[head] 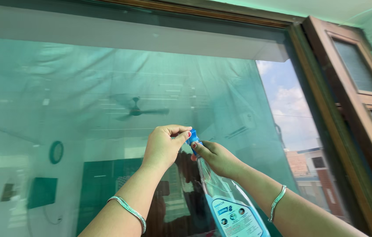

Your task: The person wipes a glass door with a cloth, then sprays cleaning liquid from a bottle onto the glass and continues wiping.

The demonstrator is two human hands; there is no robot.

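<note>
A clear plastic spray bottle (227, 199) with a blue label and a blue spray head (194, 138) is held up in front of a large window pane (85, 109). My right hand (219, 159) grips the bottle's neck just below the spray head. My left hand (165, 145) pinches the blue nozzle tip between thumb and fingers. Both wrists wear thin silver bangles. The lower part of the bottle runs out of the frame at the bottom.
The glass reflects a green-tinted room with a ceiling fan (135, 112) and a round wall clock (56, 152). A brown wooden window frame (348, 109) stands at the right. Sky and a brick building (313, 171) show through the pane's right part.
</note>
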